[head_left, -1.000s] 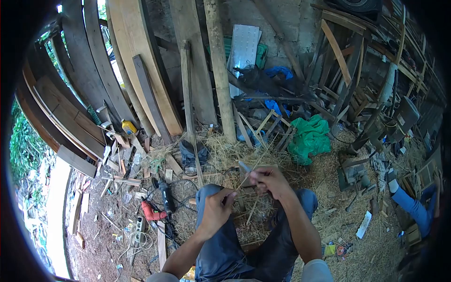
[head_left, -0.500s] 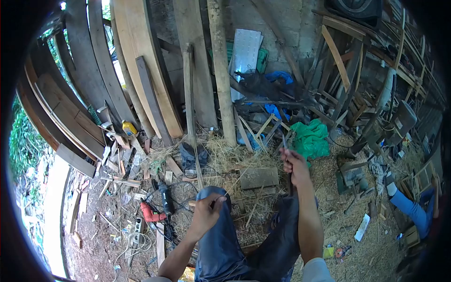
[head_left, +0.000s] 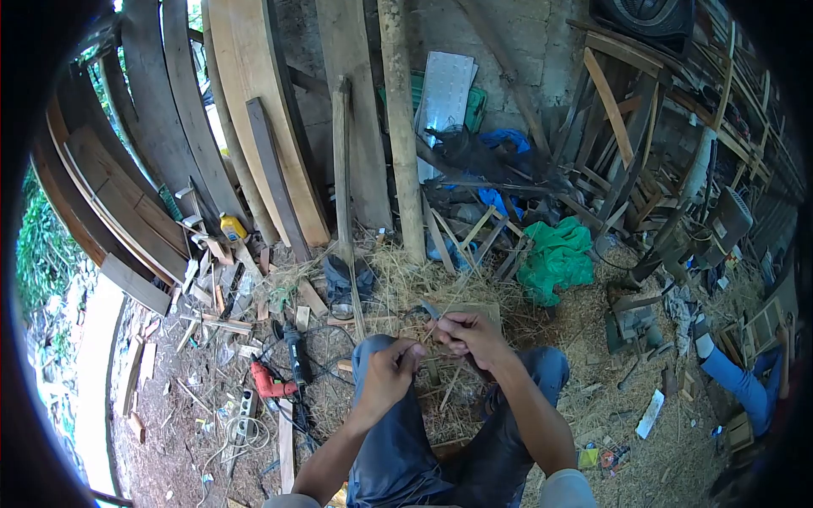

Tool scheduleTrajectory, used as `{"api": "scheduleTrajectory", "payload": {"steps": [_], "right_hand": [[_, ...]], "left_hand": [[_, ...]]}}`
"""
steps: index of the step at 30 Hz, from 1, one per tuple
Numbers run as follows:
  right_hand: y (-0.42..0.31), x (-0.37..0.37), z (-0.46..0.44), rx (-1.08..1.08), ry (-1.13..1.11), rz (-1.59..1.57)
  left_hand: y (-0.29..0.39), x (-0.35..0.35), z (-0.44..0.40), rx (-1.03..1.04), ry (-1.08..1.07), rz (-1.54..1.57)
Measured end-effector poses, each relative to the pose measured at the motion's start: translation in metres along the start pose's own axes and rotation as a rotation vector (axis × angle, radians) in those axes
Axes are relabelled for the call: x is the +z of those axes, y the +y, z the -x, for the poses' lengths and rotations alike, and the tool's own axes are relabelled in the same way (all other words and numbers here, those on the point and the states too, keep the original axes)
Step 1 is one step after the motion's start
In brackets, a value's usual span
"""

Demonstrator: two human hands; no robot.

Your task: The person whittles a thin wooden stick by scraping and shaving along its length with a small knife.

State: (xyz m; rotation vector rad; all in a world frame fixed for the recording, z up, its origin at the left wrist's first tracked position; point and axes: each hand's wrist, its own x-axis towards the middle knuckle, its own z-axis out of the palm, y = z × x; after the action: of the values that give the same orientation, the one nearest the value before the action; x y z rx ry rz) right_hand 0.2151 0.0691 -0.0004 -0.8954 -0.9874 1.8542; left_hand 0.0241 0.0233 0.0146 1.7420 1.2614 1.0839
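My left hand [head_left: 389,372] is above my left knee, its thumb and fingers pinched around what looks like a thin pale strip, mostly hidden by the fingers. Just to its right, my right hand [head_left: 474,340] is closed around a knife. The grey knife blade [head_left: 430,310] points up and left from the fist, and its handle is covered by my fingers. The two hands nearly meet over the gap between my knees. Beyond them a wooden board [head_left: 489,315] lies on the straw-strewn ground, partly behind my right hand.
A red power drill [head_left: 273,383] and a dark power tool [head_left: 297,356] lie left of my legs, with a power strip [head_left: 246,415]. Planks [head_left: 254,127] lean on the wall. A green cloth [head_left: 555,262] lies ahead right. Another person's leg [head_left: 737,377] shows at far right.
My right hand has come down and left with the knife, from beside the green cloth to next to my left hand. The left hand has shifted slightly right.
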Motion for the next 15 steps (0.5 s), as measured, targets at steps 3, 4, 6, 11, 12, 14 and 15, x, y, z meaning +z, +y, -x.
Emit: {"api": "scheduleTrajectory", "payload": {"steps": [3, 4, 6, 11, 12, 14, 15], "right_hand": [[-0.008, -0.022, -0.002, -0.036, 0.088, 0.013], [-0.012, -0.030, -0.001, -0.036, 0.091, 0.010], [-0.016, -0.037, -0.001, -0.043, 0.099, 0.042], [0.007, 0.006, 0.005, 0.022, 0.039, 0.083], [0.005, 0.007, 0.006, 0.022, 0.037, 0.080], [-0.004, 0.008, 0.008, 0.141, 0.002, -0.012], [-0.003, 0.001, 0.006, 0.125, 0.016, -0.005]], "left_hand": [[0.005, -0.003, 0.008, -0.026, -0.011, -0.080], [0.004, -0.003, 0.011, -0.016, -0.007, -0.139], [0.006, -0.005, 0.013, -0.011, 0.003, -0.202], [0.013, 0.004, 0.004, 0.144, 0.078, -0.206], [0.013, 0.003, 0.003, 0.142, 0.078, -0.209], [0.015, 0.001, 0.002, 0.152, 0.066, -0.194], [0.015, 0.000, 0.004, 0.148, 0.064, -0.197]]}}
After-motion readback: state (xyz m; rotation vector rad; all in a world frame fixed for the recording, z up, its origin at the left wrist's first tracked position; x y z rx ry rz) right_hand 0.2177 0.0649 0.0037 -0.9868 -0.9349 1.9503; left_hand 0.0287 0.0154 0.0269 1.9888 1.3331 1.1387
